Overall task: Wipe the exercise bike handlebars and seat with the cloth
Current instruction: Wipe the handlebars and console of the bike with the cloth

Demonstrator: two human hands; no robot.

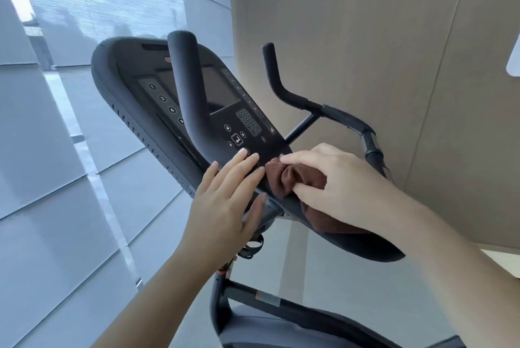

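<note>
On the left, the console (118, 66) tilts toward the person, and the left horn of the handlebars (185, 89) rises in front of it. The left hand (225, 201) lies flat at the console's lower edge. Its fingers are straight and hold nothing, and its fingertips rest just beside a round button.

A slip or a firmer press there would likely trigger that button, or the arrow key just above it.

Just to its right, the brown cloth (284, 176) sits bunched on the middle stretch of the bars, below the console's lower right corner. The right hand (337, 184) clamps it, thumb and fingers curled around the wad.

Bunched this tight, the cloth probably touches little of the bar, so a pass may leave streaks. A stroke leftward could drag it across the keys. The right horn (277, 77) is bare, and whether the seat is in view I cannot tell.

Readable writing is scarce. A column of keys (162, 98) along the console's left side shows 1, 3, 6 and 9. A small red logo (169, 59) near the top edge and an orange label (256, 295) on the frame are too small to read.
</note>
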